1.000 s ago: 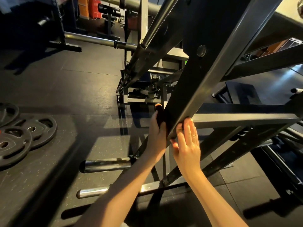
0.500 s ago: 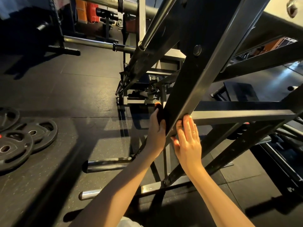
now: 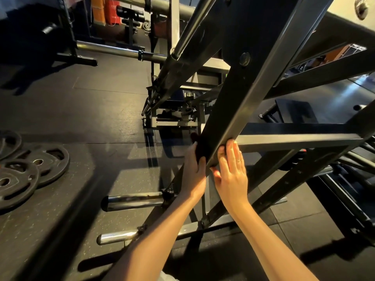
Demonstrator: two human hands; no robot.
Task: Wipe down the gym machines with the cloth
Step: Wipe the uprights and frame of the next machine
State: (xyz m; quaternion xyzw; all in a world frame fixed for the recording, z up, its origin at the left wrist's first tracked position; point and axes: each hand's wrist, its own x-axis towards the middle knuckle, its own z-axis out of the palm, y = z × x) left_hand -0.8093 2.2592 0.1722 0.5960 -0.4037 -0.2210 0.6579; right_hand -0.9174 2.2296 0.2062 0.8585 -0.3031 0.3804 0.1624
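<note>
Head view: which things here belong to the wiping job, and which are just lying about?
In the job: left hand, gripping the dark cloth; right hand, resting on the slanted beam.
Lying about: weight plates on the floor; barbell further back.

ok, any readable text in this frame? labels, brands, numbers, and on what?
No legible text anywhere.
plates: any markings too blurred to read.
beam: no label showing.
red boxes at the back: too small to read.
cloth in left hand: dark, no print visible.
</note>
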